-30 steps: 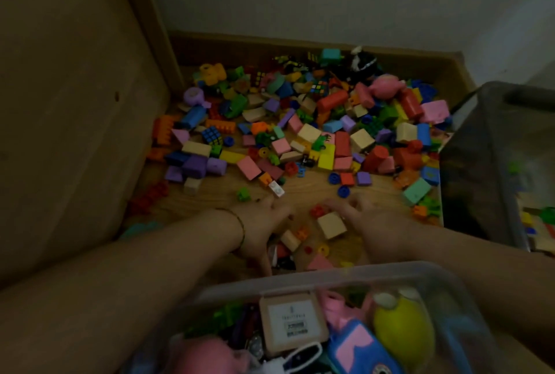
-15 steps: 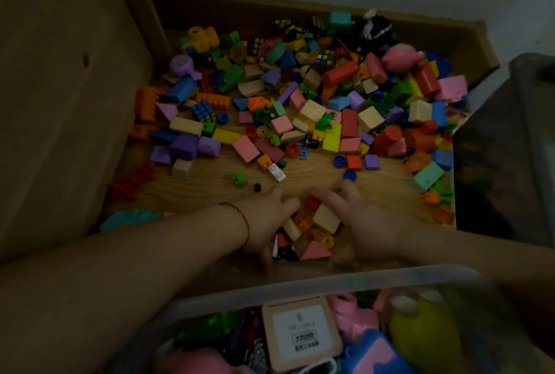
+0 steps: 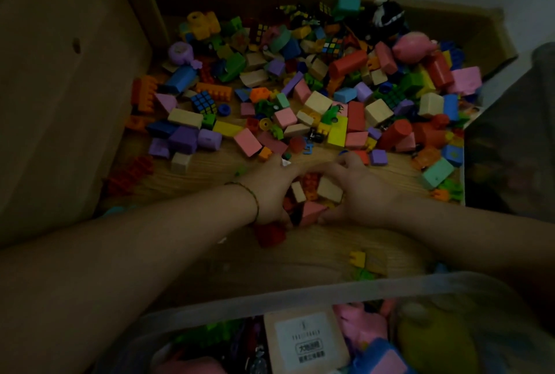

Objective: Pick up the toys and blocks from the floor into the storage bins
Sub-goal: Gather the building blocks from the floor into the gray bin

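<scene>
Wood-grain floor [image 3: 300, 253] under scattered blocks [image 3: 318, 101], left hand [image 3: 270, 190] and right hand [image 3: 360, 193] cupping some.

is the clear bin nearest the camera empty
No, the clear bin already holds toys, among them a yellow round toy and a tan labelled box.

White label [image 3: 303, 340] on tan square box [image 3: 340, 343] inside clear plastic bin [image 3: 300, 295]: spaced small capitals, boxed Chinese characters, fine print beneath. All too blurred to read.
</scene>
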